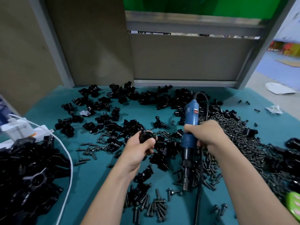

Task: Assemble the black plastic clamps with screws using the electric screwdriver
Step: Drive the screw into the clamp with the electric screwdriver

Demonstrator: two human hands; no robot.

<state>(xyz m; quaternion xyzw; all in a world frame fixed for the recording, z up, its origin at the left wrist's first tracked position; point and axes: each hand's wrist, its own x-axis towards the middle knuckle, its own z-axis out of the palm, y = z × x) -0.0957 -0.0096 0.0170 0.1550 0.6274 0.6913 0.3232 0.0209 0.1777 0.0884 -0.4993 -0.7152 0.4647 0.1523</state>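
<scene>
My left hand [140, 147] grips a black plastic clamp [146, 135] just above the teal table [90, 179]. To its right, my right hand [209, 135] holds the blue electric screwdriver [190, 127] upright, with its black tip [186, 184] pointing down among loose black screws [227, 132]. The tool's black cord [200, 168] loops over its top and runs down past my right wrist. The clamp and the screwdriver tip are apart.
Loose clamp parts [113, 101] lie across the far table. A heap of assembled clamps [29, 172] fills the near left, crossed by a white cable [68, 156]. More screws [155, 207] lie near the front edge. A grey panel [186, 57] stands behind.
</scene>
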